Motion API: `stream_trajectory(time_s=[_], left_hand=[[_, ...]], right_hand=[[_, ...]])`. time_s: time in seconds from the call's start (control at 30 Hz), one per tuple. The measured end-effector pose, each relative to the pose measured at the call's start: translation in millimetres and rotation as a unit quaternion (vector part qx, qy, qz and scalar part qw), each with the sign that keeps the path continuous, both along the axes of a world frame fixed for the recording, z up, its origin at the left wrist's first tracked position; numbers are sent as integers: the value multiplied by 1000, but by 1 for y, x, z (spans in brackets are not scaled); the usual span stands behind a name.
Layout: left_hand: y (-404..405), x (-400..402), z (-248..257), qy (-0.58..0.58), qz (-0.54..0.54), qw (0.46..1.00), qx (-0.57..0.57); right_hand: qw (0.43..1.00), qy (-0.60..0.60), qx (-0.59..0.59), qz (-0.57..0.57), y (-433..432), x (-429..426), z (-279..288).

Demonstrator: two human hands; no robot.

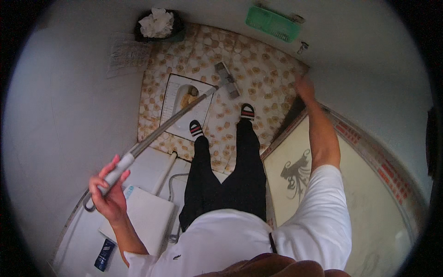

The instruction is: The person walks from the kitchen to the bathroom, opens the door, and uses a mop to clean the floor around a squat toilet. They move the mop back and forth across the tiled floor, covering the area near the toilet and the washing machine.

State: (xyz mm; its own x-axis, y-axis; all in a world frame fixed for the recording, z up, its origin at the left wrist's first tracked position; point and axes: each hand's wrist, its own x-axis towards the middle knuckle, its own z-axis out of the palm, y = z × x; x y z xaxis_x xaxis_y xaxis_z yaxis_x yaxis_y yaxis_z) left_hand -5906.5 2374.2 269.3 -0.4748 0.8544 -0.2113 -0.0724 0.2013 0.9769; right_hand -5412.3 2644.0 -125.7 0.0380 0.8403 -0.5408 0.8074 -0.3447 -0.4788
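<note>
My left hand is wrapped around the white grip of a long-handled mop, at the lower left. The mop's pole slants across the squat toilet, and its flat grey head is at the tiled floor just right of the toilet. Something yellow-brown shows in the toilet bowl. My right hand is stretched out by the wall corner, below a small metal tap and above the top end of a pale door. Motion blur hides its fingers, and nothing can be made out in it.
A bin heaped with white tissue stands in the far left corner. A green basket hangs on the far wall. Behind my left arm are a white cistern, a pipe and a dark blue packet. My sandalled feet straddle the toilet's right edge.
</note>
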Motion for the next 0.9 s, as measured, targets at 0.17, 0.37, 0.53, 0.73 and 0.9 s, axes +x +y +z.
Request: stream_trajectory(time_s=[0.17,0.37,0.53,0.73,0.9], left_hand=[[-13,46,-68,-88,56,994,-21],[-39,60,-57,-40,96,990,-91],[-41,73,-48,-18,57,984,-169],[-46,86,-44,54,94,976,-190],[-51,88,-45,67,96,974,-192]], right_hand=[[943,-258,89,193,146,98,-127],[898,-298,163,279,153,75,-178],[888,-357,106,271,159,83,-169],[923,-316,150,160,152,71,-139],[910,-280,210,221,148,78,-130]])
